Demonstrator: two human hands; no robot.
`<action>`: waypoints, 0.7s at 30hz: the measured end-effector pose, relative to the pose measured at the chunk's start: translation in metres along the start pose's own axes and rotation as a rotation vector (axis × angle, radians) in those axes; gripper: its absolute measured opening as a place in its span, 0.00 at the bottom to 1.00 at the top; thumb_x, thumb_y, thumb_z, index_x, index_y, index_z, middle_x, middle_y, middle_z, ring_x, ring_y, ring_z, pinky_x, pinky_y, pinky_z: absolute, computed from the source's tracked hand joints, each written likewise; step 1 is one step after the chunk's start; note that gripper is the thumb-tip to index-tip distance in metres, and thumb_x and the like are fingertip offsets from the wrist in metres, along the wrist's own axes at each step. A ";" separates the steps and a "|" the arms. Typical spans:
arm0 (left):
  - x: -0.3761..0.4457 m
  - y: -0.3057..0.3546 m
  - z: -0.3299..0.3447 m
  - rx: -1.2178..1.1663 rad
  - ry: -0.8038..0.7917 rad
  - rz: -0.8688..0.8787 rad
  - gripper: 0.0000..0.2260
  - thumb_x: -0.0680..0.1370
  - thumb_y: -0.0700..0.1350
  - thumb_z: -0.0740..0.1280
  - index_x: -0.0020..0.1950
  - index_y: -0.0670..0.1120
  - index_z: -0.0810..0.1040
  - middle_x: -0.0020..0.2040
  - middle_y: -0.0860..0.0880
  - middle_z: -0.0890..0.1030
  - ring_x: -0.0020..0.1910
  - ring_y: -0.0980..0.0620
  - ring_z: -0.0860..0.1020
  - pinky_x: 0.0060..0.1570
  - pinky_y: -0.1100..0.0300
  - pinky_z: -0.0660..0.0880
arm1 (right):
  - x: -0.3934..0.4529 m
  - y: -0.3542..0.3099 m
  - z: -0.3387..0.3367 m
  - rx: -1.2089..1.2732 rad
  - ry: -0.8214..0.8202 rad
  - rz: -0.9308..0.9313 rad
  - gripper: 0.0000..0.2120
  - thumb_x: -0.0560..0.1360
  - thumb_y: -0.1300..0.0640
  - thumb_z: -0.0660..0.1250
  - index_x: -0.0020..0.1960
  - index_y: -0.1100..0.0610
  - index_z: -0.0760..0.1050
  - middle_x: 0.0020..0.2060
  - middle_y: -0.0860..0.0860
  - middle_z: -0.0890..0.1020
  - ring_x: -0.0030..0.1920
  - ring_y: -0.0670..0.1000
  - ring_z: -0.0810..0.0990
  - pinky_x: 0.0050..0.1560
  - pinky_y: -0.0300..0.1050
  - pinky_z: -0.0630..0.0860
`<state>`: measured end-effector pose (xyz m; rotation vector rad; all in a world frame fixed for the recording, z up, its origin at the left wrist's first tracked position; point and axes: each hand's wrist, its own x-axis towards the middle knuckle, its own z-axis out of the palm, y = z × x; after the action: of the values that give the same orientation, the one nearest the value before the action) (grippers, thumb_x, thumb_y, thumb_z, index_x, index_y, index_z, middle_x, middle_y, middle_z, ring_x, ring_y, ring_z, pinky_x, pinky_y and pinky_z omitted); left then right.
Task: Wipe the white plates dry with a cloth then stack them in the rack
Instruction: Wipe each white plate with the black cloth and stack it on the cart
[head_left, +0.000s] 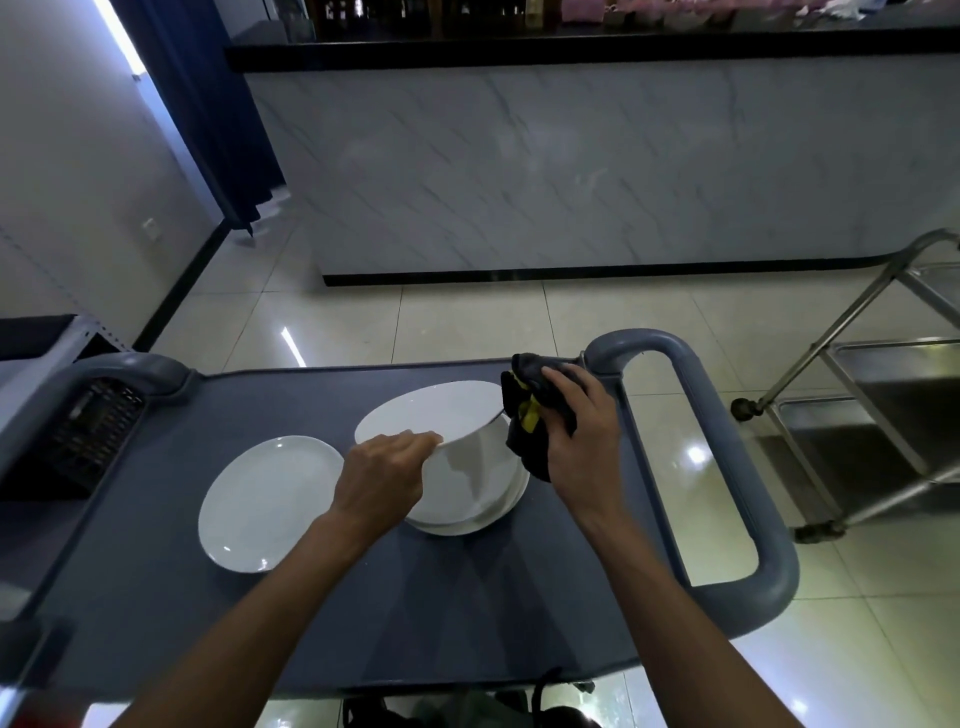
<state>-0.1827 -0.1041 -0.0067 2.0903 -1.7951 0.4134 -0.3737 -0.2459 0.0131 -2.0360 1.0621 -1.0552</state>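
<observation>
Left hand (387, 470) pinches the near rim of a round white ceramic plate (434, 413), tilted above the white plate stack (470, 499) on the grey plastic cart top (291, 405). Right hand (576, 415) clutches a bunched black-and-yellow cloth (527, 415) at the plate's far edge. Advice: keep the rim firmly pinched, sweep both faces. One single white plate (267, 501) lies left.

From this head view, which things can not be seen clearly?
- Stack of plates: its count is unclear; the lifted plate and left hand cover it.
- Cloth: the right hand hides part of it.
- Black rack: dark, its slots unreadable.
- Counter shelf items: blurred, cut by the top edge.
</observation>
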 end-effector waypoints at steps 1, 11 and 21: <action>-0.002 0.000 0.002 0.004 -0.001 0.000 0.13 0.70 0.33 0.67 0.49 0.45 0.85 0.35 0.48 0.82 0.29 0.43 0.79 0.26 0.57 0.73 | 0.001 0.001 0.000 0.003 0.004 0.000 0.17 0.79 0.66 0.67 0.67 0.56 0.78 0.68 0.52 0.74 0.68 0.53 0.71 0.69 0.36 0.62; -0.022 0.009 0.020 0.013 -0.111 0.128 0.19 0.64 0.32 0.78 0.53 0.42 0.85 0.52 0.44 0.85 0.48 0.40 0.84 0.43 0.50 0.82 | -0.002 0.005 0.005 0.025 -0.009 -0.006 0.18 0.78 0.65 0.67 0.67 0.55 0.78 0.67 0.50 0.75 0.68 0.51 0.71 0.70 0.37 0.64; -0.040 0.008 0.029 0.065 -0.163 0.224 0.17 0.75 0.39 0.58 0.55 0.42 0.84 0.56 0.45 0.84 0.54 0.39 0.83 0.46 0.50 0.81 | -0.013 0.011 0.014 -0.009 -0.069 -0.006 0.18 0.79 0.63 0.68 0.68 0.54 0.76 0.66 0.50 0.75 0.66 0.51 0.71 0.66 0.26 0.60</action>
<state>-0.1970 -0.0823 -0.0494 2.0232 -2.1488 0.3728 -0.3710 -0.2383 -0.0072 -2.0687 1.0275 -0.9781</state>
